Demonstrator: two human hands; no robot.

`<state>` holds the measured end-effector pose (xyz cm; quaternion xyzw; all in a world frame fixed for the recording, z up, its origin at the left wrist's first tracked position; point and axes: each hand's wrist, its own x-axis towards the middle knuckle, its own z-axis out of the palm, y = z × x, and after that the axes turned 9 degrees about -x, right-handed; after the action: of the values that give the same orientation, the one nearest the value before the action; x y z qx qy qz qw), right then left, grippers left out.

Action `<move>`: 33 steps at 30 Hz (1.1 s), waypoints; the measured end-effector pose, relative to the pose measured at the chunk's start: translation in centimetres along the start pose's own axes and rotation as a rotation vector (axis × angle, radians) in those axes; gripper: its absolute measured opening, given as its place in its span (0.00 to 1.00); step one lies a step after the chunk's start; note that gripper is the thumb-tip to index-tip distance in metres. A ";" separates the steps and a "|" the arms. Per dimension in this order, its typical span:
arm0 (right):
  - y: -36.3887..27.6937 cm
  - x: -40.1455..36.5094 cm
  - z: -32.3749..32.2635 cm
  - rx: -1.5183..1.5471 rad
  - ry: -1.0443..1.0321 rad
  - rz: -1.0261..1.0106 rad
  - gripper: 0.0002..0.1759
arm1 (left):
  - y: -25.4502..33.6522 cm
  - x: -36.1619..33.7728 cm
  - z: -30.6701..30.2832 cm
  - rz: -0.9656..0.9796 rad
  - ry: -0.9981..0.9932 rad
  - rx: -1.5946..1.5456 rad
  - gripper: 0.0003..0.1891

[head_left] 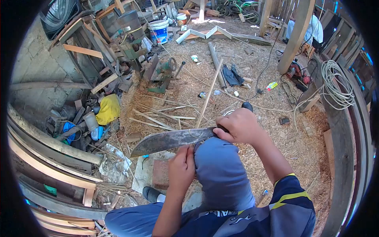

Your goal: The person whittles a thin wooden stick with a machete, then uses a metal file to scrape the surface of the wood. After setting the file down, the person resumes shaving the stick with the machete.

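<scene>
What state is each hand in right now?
Left hand: fingers bent near the machete; can't tell if it's holding anything.
Right hand: closed, holding the machete.

head-worn view, facing forward and down

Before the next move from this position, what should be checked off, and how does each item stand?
1. Right hand closed on the handle end of the machete: ok.
2. Left hand well away from the blade: not ok, its fingertips are right by the blade's lower side.
3. Knee well away from the blade: not ok, the blade's handle end lies right by it.
4. Left hand's grip on a workpiece: cannot tell, the fingers hide it.
5. Hands protected: not ok, both are bare.
6. Other person out of the blade's reach: ok as far as I can judge, they are in the background.
</scene>
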<state>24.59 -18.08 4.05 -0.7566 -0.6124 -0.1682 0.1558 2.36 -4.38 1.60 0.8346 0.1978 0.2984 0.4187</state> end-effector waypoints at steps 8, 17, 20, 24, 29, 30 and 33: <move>0.1 -0.1 0.1 0.000 -0.048 0.030 0.22 | 0.2 -2.0 -0.8 -0.117 -0.038 0.019 0.05; 0.3 -0.8 -0.2 -0.007 -0.064 0.069 0.23 | -1.2 -4.5 -1.6 -0.109 -0.054 -0.024 0.05; 0.9 -0.6 0.5 0.000 -0.072 0.046 0.23 | -0.2 -3.3 -1.3 -0.142 -0.048 0.004 0.06; 0.5 -0.7 0.0 0.004 -0.024 0.024 0.23 | 0.5 -1.6 -1.4 -0.182 -0.083 0.015 0.06; 1.6 -1.6 0.3 0.004 -0.103 0.100 0.22 | -1.5 -5.0 -2.6 -0.135 -0.052 0.025 0.06; 1.4 -1.5 0.5 0.008 -0.086 0.096 0.22 | -1.5 -5.1 -2.6 -0.171 -0.061 0.032 0.06; 1.1 -1.0 0.3 0.009 -0.062 0.059 0.23 | -0.8 -3.0 -1.3 -0.075 -0.014 0.054 0.07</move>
<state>25.46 -19.07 3.33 -0.7785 -0.5950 -0.1374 0.1451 -0.79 -4.92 0.50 0.8395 0.2342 0.2712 0.4086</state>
